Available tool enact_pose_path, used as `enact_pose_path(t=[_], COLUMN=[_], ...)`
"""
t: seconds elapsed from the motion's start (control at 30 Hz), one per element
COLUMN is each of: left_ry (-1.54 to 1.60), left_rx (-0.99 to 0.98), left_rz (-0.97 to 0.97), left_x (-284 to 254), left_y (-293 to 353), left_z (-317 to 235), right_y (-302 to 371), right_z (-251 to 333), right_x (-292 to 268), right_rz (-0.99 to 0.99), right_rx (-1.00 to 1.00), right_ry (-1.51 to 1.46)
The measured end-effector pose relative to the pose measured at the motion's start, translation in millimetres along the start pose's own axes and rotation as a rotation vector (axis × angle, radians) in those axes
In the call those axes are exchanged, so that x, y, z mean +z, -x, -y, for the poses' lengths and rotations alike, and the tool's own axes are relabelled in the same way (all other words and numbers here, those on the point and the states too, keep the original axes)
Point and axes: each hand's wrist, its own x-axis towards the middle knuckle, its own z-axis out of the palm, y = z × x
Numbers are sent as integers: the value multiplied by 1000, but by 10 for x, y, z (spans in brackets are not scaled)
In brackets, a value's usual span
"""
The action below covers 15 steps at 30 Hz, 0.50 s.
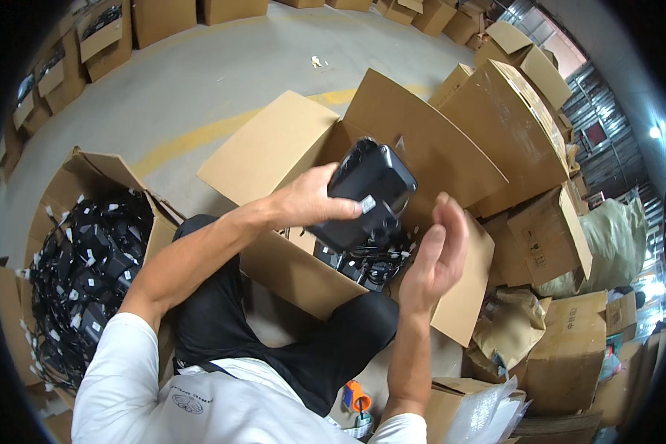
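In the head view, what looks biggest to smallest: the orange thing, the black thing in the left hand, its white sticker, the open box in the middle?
1. Open box
2. Black thing
3. Orange thing
4. White sticker

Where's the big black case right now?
Near the middle of the head view, the black case is in the grip of the left hand, over the open cardboard box beyond the knees.

Bare left hand (311, 200) with fingers hidden behind glossy black box-shaped object (381, 194), thin black cables (382, 274) below partly covered.
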Motion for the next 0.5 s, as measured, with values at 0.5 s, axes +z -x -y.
enact_pose_path(t=[0.5], left_ry=[271], left_rx=[64], left_rz=[135], left_x=[-137], left_y=[-511], left_z=[-125], right_y=[-211], right_z=[-838], right_x=[-76], right_rz=[831], right_rx=[777], right_ry=[-549])
